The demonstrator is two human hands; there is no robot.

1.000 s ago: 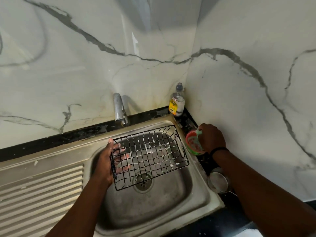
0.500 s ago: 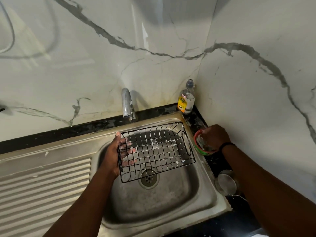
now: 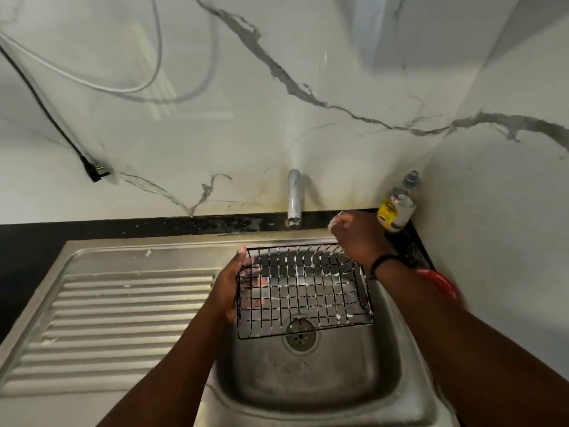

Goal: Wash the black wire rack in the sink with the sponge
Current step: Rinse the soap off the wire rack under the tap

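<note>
The left hand [image 3: 229, 291] grips the black wire rack [image 3: 303, 291] by 1 end over the sink [image 3: 311, 377]. The right hand [image 3: 358, 238] (fingers curled, contents unclear) hovers near the tap [image 3: 294, 197].

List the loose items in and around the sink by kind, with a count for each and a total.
Black wire rack: 1
Clear bottle with a yellow label: 1
Red-rimmed bowl: 1
Total: 3

The sponge cannot be made out here.
</note>
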